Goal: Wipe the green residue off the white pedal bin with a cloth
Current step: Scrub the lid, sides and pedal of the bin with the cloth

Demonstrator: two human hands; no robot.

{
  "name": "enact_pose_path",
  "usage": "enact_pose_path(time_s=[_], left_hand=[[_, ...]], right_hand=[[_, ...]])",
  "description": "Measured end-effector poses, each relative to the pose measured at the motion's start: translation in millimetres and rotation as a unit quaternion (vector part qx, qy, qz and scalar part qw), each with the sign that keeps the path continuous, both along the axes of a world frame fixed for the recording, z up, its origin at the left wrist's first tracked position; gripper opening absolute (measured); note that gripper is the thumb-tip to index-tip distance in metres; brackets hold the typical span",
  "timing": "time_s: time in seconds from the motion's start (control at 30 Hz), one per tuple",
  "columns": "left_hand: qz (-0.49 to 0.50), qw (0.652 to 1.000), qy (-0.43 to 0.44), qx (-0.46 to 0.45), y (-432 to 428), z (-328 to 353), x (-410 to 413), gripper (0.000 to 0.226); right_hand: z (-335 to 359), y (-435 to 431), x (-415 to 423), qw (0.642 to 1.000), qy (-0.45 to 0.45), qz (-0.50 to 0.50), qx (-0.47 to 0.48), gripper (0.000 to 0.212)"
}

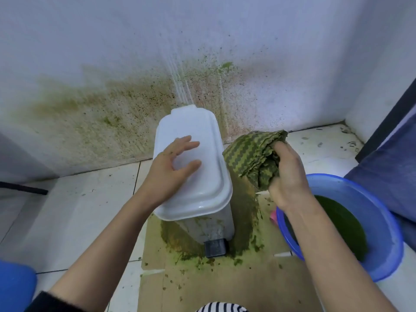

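1. The right hand [287, 176] is closed around a bunched cloth [254, 157], fingers curled into its folds, holding it up in the air just to the right of the bin's lid.
2. The cloth has a green zigzag pattern and looks soaked and stained green all over.
3. The left hand [172, 167] lies flat and open on the lid, fingers spread, palm pressing down; it grips nothing.
4. The white pedal bin [198, 188] stands on the floor against the wall [90, 52], lid shut, its dark pedal [215, 247] facing the person.
5. The lid looks clean, but green residue [202, 224] streaks the bin's front face below it and coats its right side.
6. Under the bin lies a sheet of brown cardboard [213, 287], smeared with the same green muck around the base.
7. The wall behind is spattered green and brown.
8. A blue basin [382, 233] sits on the tiles at the right, beneath the right forearm, holding dark green liquid.
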State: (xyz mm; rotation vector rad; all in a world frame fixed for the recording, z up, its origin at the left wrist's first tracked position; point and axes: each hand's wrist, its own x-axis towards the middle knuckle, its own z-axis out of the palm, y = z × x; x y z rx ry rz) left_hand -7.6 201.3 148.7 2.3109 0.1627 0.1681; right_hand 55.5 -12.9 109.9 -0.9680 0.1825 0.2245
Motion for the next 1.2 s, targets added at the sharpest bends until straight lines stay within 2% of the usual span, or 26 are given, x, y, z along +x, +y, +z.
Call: enact_pose_path(time_s=[0.07, 0.13, 0.17, 0.27, 0.3, 0.37, 0.43, 0.5, 0.57, 0.63, 0.7, 0.77, 0.9, 0.97, 1.07, 1.2], left_hand=[[-0.086, 0.996, 0.007, 0.001, -9, 17, -8, 0.06], [-0.113, 0.993, -0.026, -0.026, -19, 30, -10, 0.069], [-0.099, 0.992, -0.049, -0.06, -22, 33, -10, 0.063], [0.028, 0.968, -0.097, -0.231, -22, 40, -7, 0.02], [0.073, 0.956, -0.098, -0.268, -18, 41, -8, 0.012], [0.101, 0.948, -0.07, -0.294, -9, 40, -11, 0.012], [0.032, 0.953, -0.013, -0.301, 2, 35, -18, 0.025], [-0.038, 0.955, 0.045, -0.291, 11, 28, -26, 0.052], [-0.03, 0.96, 0.043, -0.277, 18, 18, -27, 0.061], [0.018, 0.955, 0.008, -0.296, 20, 14, -25, 0.047], [0.065, 0.929, -0.007, -0.365, 18, 15, -23, 0.029], [0.097, 0.899, -0.014, -0.426, 16, 18, -20, 0.027], [0.129, 0.885, -0.044, -0.446, 16, 33, -9, 0.021], [0.118, 0.883, -0.053, -0.451, 18, 44, -3, 0.023], [0.105, 0.888, -0.062, -0.443, 24, 59, 5, 0.023], [0.103, 0.909, -0.106, -0.389, 39, 80, 20, 0.013]], right_hand=[[27, 10, 2, 0.998, -0.009, 0.051, -0.022, 0.03], [48, 22, 3, 0.993, -0.024, 0.1, -0.051, 0.029], [56, 28, 3, 0.99, -0.031, 0.119, -0.066, 0.027], [72, 41, 2, 0.981, -0.024, 0.179, -0.072, 0.025], [75, 45, -1, 0.976, -0.012, 0.207, -0.066, 0.026], [75, 48, -4, 0.967, 0.018, 0.252, -0.038, 0.032], [73, 52, -8, 0.963, 0.039, 0.267, -0.002, 0.039], [68, 55, -11, 0.96, 0.05, 0.274, 0.019, 0.044], [64, 59, -12, 0.96, 0.04, 0.278, 0.015, 0.046], [59, 62, -12, 0.959, 0.021, 0.284, 0.001, 0.043], [56, 62, -11, 0.956, 0.002, 0.293, -0.015, 0.043], [55, 62, -10, 0.951, -0.028, 0.307, -0.033, 0.05], [69, 61, -8, 0.931, -0.096, 0.336, -0.108, 0.05], [79, 61, -3, 0.924, -0.127, 0.324, -0.157, 0.044], [85, 66, 12, 0.928, -0.161, 0.253, -0.221, 0.041], [100, 70, 37, 0.932, -0.216, 0.174, -0.233, 0.039]])
